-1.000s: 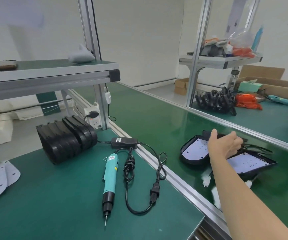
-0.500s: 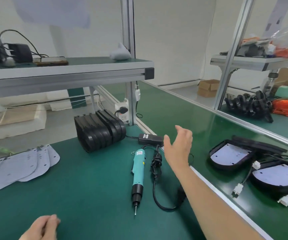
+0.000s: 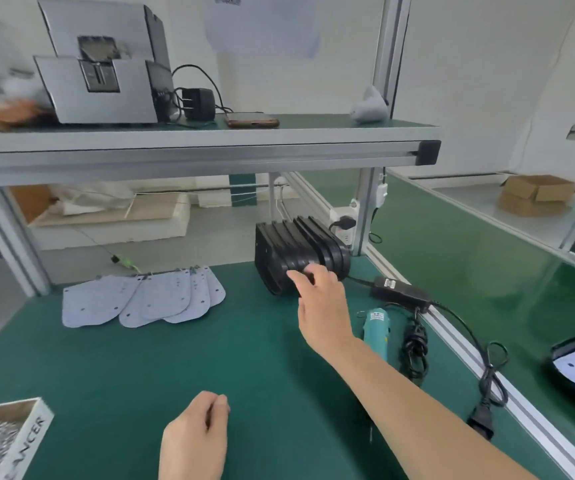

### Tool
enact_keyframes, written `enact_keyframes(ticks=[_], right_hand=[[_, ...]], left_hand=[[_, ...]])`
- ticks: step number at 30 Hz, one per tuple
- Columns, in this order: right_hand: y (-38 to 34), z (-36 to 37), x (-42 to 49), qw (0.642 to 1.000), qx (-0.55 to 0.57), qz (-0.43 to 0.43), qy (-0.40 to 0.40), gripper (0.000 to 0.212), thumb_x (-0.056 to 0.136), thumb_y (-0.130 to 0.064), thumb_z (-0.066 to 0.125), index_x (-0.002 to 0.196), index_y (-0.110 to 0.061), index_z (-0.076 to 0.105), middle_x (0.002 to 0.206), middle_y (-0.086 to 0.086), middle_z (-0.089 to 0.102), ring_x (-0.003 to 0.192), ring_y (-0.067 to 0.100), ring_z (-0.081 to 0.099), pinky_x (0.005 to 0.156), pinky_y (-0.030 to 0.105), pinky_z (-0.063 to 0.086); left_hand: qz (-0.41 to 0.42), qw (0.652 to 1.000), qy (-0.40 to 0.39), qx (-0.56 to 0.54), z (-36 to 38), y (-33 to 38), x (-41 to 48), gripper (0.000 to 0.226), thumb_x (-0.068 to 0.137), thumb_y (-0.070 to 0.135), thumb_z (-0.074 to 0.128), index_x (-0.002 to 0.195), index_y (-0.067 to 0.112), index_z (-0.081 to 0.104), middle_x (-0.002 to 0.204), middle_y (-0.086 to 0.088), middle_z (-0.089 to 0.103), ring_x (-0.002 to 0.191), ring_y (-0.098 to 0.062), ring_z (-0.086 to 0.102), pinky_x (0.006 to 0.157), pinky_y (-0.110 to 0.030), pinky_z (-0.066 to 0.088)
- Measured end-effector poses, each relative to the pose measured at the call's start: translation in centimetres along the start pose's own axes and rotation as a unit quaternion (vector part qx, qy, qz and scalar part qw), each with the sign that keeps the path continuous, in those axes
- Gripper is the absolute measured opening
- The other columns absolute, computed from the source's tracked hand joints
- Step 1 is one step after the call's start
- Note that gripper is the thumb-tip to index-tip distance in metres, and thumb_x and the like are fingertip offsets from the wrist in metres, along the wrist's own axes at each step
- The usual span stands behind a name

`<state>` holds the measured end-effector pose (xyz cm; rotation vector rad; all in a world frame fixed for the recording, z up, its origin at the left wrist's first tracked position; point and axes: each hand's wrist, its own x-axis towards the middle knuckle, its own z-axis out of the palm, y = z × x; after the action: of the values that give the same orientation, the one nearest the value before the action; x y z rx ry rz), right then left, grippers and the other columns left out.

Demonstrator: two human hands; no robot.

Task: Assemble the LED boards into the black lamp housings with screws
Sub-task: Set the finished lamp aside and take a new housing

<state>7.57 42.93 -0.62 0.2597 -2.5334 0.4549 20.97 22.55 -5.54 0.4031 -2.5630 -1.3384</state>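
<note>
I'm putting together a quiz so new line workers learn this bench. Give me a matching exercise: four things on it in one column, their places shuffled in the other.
Things
1. LED boards
2. black lamp housings
3. teal screwdriver
4. phone

Places
A. on the upper shelf
B. lying on the green mat beside the coiled black cord
C. fanned out on the left side of the green mat
D. stacked at the fingertips of the right hand

Pairs: 1-C; 2-D; 3-B; 4-A
</note>
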Motion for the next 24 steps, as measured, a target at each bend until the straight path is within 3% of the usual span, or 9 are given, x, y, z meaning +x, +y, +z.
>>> enact_keyframes(ticks=[3,7,11,13,15,18,20,22,24], right_hand=[[-1.0,1.7,1.9,0.987,-0.106,-0.094,-0.077,0.065,0.067,0.016,0.06,0.126,-0.011,0.062,0.144,0.014,0.045,0.105,0.034,0.048,0.088,0.042,0.042],[-0.8,2.3,4.1,0.953,-0.224,-0.168,-0.113,0.032,0.072,0.005,0.066,0.101,-0.008,0.068,0.145,0.013,0.045,0.107,0.034,0.048,0.087,0.043,0.041],[-0.3,2.1,5.5,0.935,-0.275,-0.194,-0.114,0.02,0.074,0.0,0.07,0.089,-0.013,0.071,0.118,0.006,0.057,0.1,0.029,0.049,0.082,0.04,0.041],[-0.3,2.0,5.5,0.937,-0.268,-0.201,-0.1,0.022,0.066,0.004,0.074,0.079,-0.012,0.068,0.096,0.005,0.059,0.089,0.027,0.052,0.075,0.038,0.043],[-0.5,1.9,5.1,0.945,-0.247,-0.197,-0.079,0.027,0.062,0.005,0.079,0.076,-0.013,0.065,0.085,0.004,0.057,0.082,0.026,0.054,0.07,0.037,0.044],[-1.3,2.2,4.0,0.961,-0.202,-0.184,-0.046,0.021,0.074,-0.007,0.084,0.079,-0.011,0.063,0.082,0.006,0.057,0.078,0.029,0.054,0.067,0.038,0.046],[-2.3,2.3,3.0,0.97,-0.172,-0.17,-0.022,0.019,0.081,-0.014,0.082,0.08,-0.008,0.064,0.081,0.008,0.056,0.075,0.03,0.051,0.065,0.042,0.049],[-3.5,2.4,1.8,0.979,-0.131,-0.153,0.01,0.021,0.078,-0.014,0.085,0.079,-0.006,0.065,0.079,0.009,0.056,0.071,0.03,0.05,0.063,0.043,0.05],[-4.9,2.3,0.3,0.986,-0.091,-0.137,0.039,0.024,0.073,-0.013,0.089,0.078,-0.005,0.067,0.076,0.007,0.056,0.068,0.029,0.05,0.059,0.041,0.052]], left_hand=[[-0.004,1.0,-0.014,-0.004,-0.2,-0.1,0.0,0.028,0.098,0.021,0.058,0.071,0.018,0.064,0.058,-0.008,0.062,0.048,-0.017,0.046,0.055,-0.027,0.044],[-0.028,0.997,-0.049,-0.044,-0.9,-0.1,0.1,0.029,0.1,0.016,0.051,0.076,0.019,0.065,0.05,0.001,0.057,0.046,-0.009,0.043,0.052,-0.023,0.041],[-0.144,0.963,-0.063,-0.217,-3.0,0.0,1.0,0.036,0.102,-0.004,0.034,0.097,0.013,0.066,0.058,-0.003,0.062,0.042,-0.011,0.047,0.041,-0.02,0.034],[-0.152,0.946,-0.005,-0.287,-5.3,-0.4,2.1,0.042,0.097,-0.015,0.031,0.098,0.009,0.066,0.071,-0.014,0.064,0.044,-0.015,0.052,0.04,-0.022,0.038],[-0.125,0.942,0.072,-0.304,-8.5,-1.2,3.3,0.046,0.095,-0.02,0.028,0.095,0.009,0.064,0.087,-0.02,0.062,0.057,-0.024,0.057,0.051,-0.029,0.047],[-0.081,0.961,0.187,-0.186,-13.6,-3.2,4.5,0.049,0.088,-0.026,0.031,0.098,0.011,0.062,0.099,-0.018,0.061,0.075,-0.029,0.059,0.065,-0.026,0.051],[-0.076,0.966,0.239,-0.061,-16.1,-4.6,4.5,0.052,0.082,-0.024,0.036,0.099,0.017,0.063,0.098,-0.009,0.063,0.082,-0.023,0.062,0.077,-0.033,0.048],[-0.095,0.96,0.264,0.014,-17.5,-5.5,4.0,0.052,0.081,-0.02,0.04,0.094,0.023,0.065,0.098,-0.001,0.063,0.083,-0.017,0.06,0.083,-0.036,0.042],[-0.119,0.955,0.267,0.057,-17.9,-5.9,3.9,0.048,0.083,-0.016,0.045,0.092,0.027,0.065,0.102,0.001,0.064,0.087,-0.02,0.056,0.09,-0.039,0.042]])
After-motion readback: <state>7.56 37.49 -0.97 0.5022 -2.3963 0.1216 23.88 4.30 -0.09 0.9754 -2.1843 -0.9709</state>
